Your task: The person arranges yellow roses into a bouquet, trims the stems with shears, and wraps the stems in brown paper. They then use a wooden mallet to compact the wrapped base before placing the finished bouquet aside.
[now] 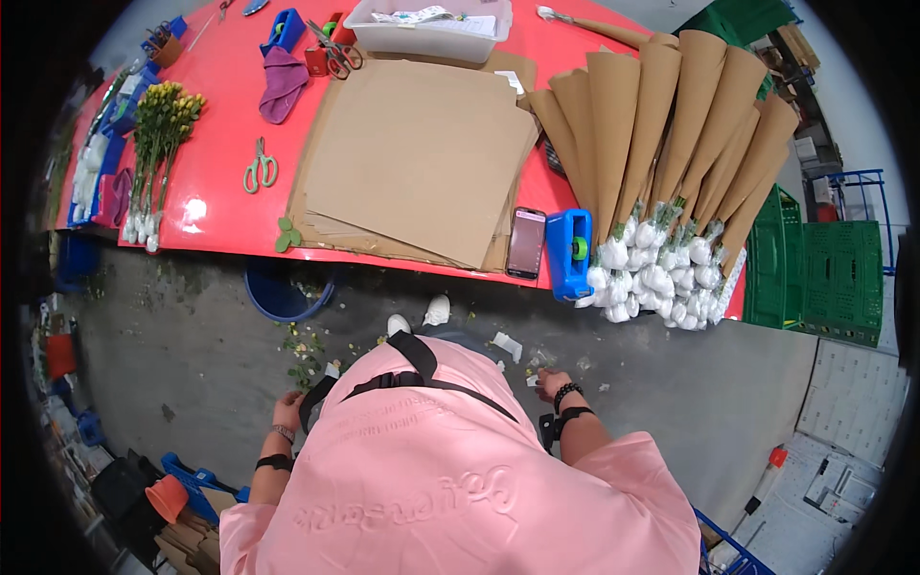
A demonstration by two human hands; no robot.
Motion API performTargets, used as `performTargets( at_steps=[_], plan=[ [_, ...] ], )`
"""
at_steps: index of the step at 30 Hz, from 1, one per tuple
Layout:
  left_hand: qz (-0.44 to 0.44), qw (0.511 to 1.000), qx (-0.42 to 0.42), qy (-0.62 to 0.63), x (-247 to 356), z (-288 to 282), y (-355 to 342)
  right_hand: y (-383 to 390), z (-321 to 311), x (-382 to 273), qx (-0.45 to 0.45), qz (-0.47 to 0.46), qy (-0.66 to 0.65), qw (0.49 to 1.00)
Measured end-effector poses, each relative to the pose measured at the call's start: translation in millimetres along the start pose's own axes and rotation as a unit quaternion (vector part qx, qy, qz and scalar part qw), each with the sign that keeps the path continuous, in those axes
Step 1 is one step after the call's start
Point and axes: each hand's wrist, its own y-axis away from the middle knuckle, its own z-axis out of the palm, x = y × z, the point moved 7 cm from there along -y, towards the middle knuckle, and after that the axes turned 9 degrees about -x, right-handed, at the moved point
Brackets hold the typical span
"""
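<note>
The left hand hangs beside the body next to a black strap; its fingers are partly curled, and whether they grip anything cannot be told. The right hand hangs at the opposite side, fingers loosely bent; their exact opening, and any hold, cannot be told. Both hands are well apart from the red-topped table. The kraft paper sheets lie in a flat stack at the table's near middle. Right of the stack, kraft paper cones lie grouped, their white-wrapped stem ends toward the near edge. Between stack and cones are a smartphone and a blue tape dispenser, which carries a green-centred roll. Behind the stack, a translucent white tub contains papers and a patterned wrapper. At the left end, a blue basket contains white bundles; beside it lies a bunch of yellow flowers. Farther back, an orange-brown holder contains dark-handled tools. On the floor below the near edge, a round blue tub contains scraps too dim to identify. Green slatted crates stand at right; their contents cannot be determined.
</note>
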Motion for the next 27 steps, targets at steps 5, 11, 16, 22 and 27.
performTargets(
  at_steps=[5,11,16,22,27],
  plan=[
    [-0.071,0.994,0.067,-0.056,30,-9,38,-54,19,-77,-0.097,-0.094,0.050,0.990],
    [-0.090,0.990,0.108,0.003,24,7,89,-14,47,-130,-0.096,-0.091,0.118,0.984],
    [-0.119,0.984,0.114,-0.071,-19,-11,80,-38,35,-93,-0.085,-0.052,0.134,0.986],
    [-0.125,0.977,0.135,-0.110,-22,-16,79,-68,16,-51,-0.071,0.013,0.128,0.989],
    [-0.145,0.978,0.128,-0.075,70,-11,75,-84,22,-71,-0.077,-0.199,0.317,0.924]
  ],
)
